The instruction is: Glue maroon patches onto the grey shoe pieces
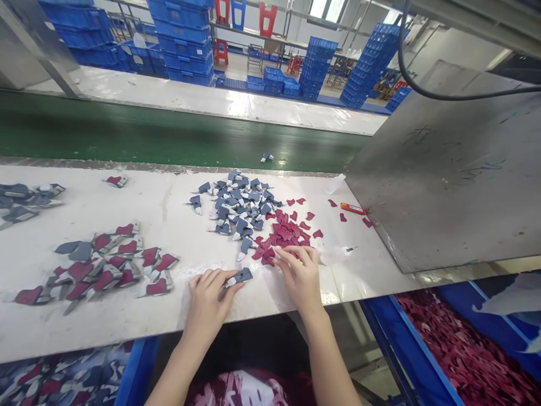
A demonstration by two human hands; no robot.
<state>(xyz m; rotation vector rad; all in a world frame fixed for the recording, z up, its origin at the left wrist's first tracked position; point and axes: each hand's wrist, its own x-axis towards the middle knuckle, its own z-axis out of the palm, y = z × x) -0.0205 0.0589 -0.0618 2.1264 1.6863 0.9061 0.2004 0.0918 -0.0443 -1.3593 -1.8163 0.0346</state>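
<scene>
My left hand (212,293) pinches a small blue-grey and white plastic piece (243,275) near the front edge of the worktable. Close to the heap of flat maroon pieces (288,231), my right hand (299,273) has its thumb and forefinger together at one maroon piece (269,256); whether it is lifted I cannot tell. Behind both hands lies a pile of blue-grey and white pieces (240,200), touching the maroon heap. Further left is a group of assembled pieces with maroon panels (105,276).
A green conveyor belt (169,138) runs behind the white worktable (177,225). At right stands a metal panel (456,180), with an orange-red cutter-like stick (353,208) by its base. Blue bins of maroon pieces (460,349) and mixed pieces (63,375) sit below.
</scene>
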